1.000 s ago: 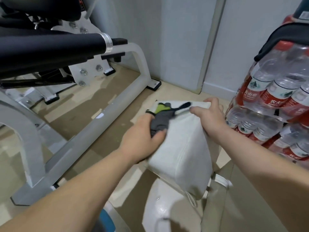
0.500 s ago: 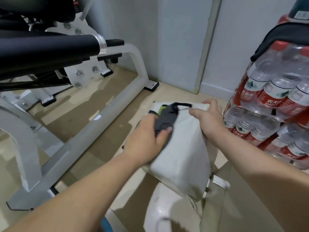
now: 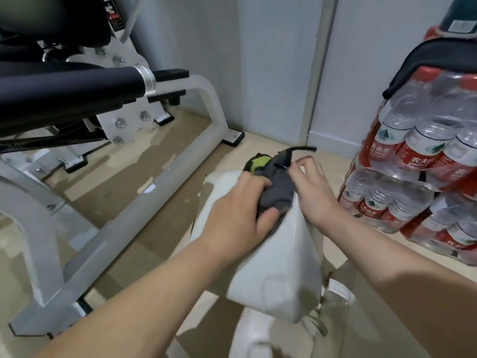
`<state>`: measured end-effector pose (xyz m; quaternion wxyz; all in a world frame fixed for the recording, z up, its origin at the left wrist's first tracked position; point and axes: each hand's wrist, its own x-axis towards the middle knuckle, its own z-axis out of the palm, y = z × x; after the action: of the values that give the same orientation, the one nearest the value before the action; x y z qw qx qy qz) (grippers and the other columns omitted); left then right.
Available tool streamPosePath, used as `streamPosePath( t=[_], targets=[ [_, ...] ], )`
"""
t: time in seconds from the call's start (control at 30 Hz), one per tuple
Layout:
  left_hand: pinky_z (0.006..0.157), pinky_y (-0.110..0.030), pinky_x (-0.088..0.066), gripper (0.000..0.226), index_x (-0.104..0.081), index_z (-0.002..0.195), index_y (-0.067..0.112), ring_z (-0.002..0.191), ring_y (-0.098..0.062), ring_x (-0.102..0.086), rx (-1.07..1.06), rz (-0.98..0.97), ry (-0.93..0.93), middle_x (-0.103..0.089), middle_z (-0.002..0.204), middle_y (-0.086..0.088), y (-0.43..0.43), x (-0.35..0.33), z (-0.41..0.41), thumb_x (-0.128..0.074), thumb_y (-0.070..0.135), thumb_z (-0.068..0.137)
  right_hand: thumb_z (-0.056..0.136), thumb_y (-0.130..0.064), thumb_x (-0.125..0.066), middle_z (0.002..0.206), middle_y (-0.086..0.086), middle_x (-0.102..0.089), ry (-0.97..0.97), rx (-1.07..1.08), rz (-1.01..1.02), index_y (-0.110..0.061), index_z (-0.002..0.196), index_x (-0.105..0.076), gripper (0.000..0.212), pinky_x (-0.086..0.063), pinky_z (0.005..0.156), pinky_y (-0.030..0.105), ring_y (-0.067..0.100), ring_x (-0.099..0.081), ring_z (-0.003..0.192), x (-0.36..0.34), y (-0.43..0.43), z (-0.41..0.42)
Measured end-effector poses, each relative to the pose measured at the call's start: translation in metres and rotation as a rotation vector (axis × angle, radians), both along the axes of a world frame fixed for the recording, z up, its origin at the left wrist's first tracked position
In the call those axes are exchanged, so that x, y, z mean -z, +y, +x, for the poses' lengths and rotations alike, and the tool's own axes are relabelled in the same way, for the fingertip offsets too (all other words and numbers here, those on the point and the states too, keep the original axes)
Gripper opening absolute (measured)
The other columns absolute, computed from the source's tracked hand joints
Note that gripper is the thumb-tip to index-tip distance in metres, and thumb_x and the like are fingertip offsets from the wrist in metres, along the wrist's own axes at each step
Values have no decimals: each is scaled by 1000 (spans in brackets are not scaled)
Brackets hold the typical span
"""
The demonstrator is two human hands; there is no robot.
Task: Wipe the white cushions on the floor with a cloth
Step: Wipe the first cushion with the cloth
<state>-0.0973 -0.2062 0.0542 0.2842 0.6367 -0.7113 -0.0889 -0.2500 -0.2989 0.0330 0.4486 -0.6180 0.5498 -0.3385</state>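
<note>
The left hand [image 3: 240, 215], fingers curled round the grey cloth [image 3: 278, 187], has slid up the white cushion [image 3: 278, 267] to its top edge. It is now just beside the right hand [image 3: 312, 192], which grips that edge and holds the cushion raised on end above the floor [image 3: 154, 218]. This face looks nearly wiped, so another side probably comes next.
</note>
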Motion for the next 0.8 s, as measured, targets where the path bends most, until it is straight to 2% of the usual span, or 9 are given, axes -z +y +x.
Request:
streamPosePath(
  t=[0.17,0.23,0.3,0.37,0.43,0.53,0.6,0.7,0.8],
  targets=[
    [75,-36,-48,41,-46,121,19,100,-29,-64,-620,238,153,-60,114,-6,-29,17,61,-54,52,99,101,-39,-42,121,-7,-52,91,4,3,-35,99,-52,10,-35,101,44,17,-41,126,1,4,-1],
    [81,-35,-46,49,-43,130,15,108,-33,-62,-703,316,279,-54,129,-11,-28,19,70,-51,53,100,101,-36,-42,120,-6,-51,102,-21,-19,-35,99,-51,9,-35,101,43,17,-41,124,0,8,1],
    [89,-36,-45,51,-39,139,17,105,-36,-57,-687,328,295,-38,147,-15,-27,15,65,-49,51,102,99,-36,-42,119,-7,-50,79,-55,-45,-37,100,-50,9,-33,100,39,17,-39,123,-4,16,6],
    [87,-35,-41,48,-40,140,21,105,-37,-57,-669,306,245,-31,149,-16,-29,11,59,-45,51,103,92,-40,-38,117,-8,-49,70,-87,-65,-37,101,-50,16,-31,99,36,15,-38,120,-7,24,13],
    [84,-35,-41,45,-44,136,22,107,-38,-58,-665,313,238,-42,138,-16,-34,9,61,-43,53,104,86,-42,-35,117,-9,-49,74,-88,-79,-34,103,-51,25,-32,99,36,14,-37,118,-9,29,17],
    [84,-35,-47,41,-51,125,17,103,-34,-63,-662,318,370,-62,120,-14,-36,4,62,-46,51,103,86,-41,-34,116,-10,-49,61,-55,-102,-33,101,-51,24,-33,102,38,15,-39,119,-7,29,16],
    [90,-39,-52,32,-58,117,24,104,-29,-66,-492,193,369,-70,111,-5,-31,-9,40,-49,50,100,87,-44,-33,114,-9,-49,93,-74,-129,-32,100,-51,26,-34,103,40,17,-40,119,-5,28,18],
    [89,-42,-54,21,-62,114,30,100,-19,-67,-136,65,359,-72,104,8,-24,-27,-2,-55,42,97,86,-53,-22,106,-2,-48,136,-104,-215,-20,100,-48,44,-37,101,49,24,-44,111,-5,26,21],
    [88,-42,-54,26,-60,122,31,103,-16,-65,-48,68,303,-70,110,10,-25,-27,2,-59,38,98,93,-50,-21,100,-10,-50,88,-90,-151,-31,93,-45,31,-38,102,50,20,-46,110,-4,23,14]
  ],
)
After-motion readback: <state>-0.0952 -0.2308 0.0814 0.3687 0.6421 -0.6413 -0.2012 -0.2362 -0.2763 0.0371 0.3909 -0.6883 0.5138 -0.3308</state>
